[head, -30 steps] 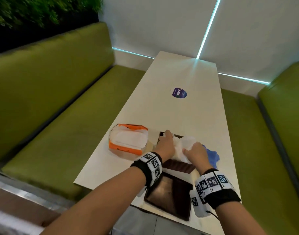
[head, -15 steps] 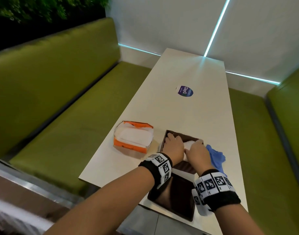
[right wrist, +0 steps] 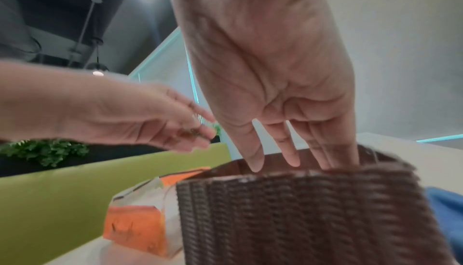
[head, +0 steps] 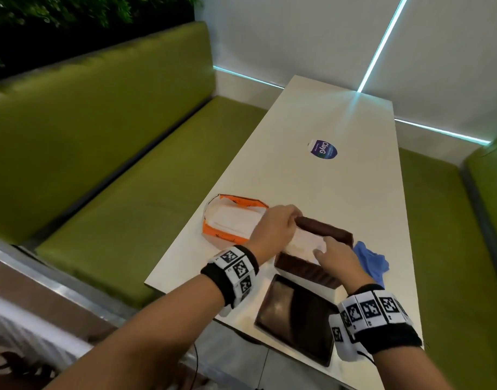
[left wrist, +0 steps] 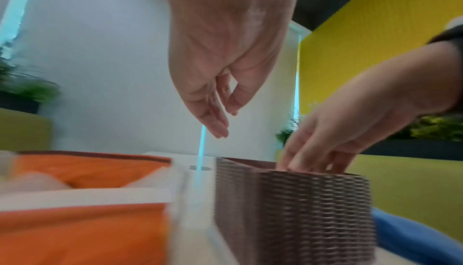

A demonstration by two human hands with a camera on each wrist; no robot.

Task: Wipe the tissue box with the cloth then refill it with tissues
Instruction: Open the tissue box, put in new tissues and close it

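The brown woven tissue box (head: 309,270) stands open near the table's front edge, with white tissues (head: 303,243) inside. My right hand (head: 336,258) presses straight fingers (right wrist: 290,150) down onto the tissues inside the box (right wrist: 300,219). My left hand (head: 276,226) hovers over the box's left end, next to the orange tissue pack (head: 230,223). Its fingers (left wrist: 218,126) are loosely extended and hold nothing. The blue cloth (head: 374,263) lies crumpled on the table right of the box. The box's dark lid (head: 295,319) lies flat in front of it.
The white table (head: 326,192) stretches far ahead, with a round blue sticker (head: 323,150) on it. Green benches (head: 115,170) run along both sides. The lid sits close to the table's front edge.
Both hands were pushing the tissues down into the box. Now the left hand has lifted out and moved left toward the orange pack, while the right stays in the box.
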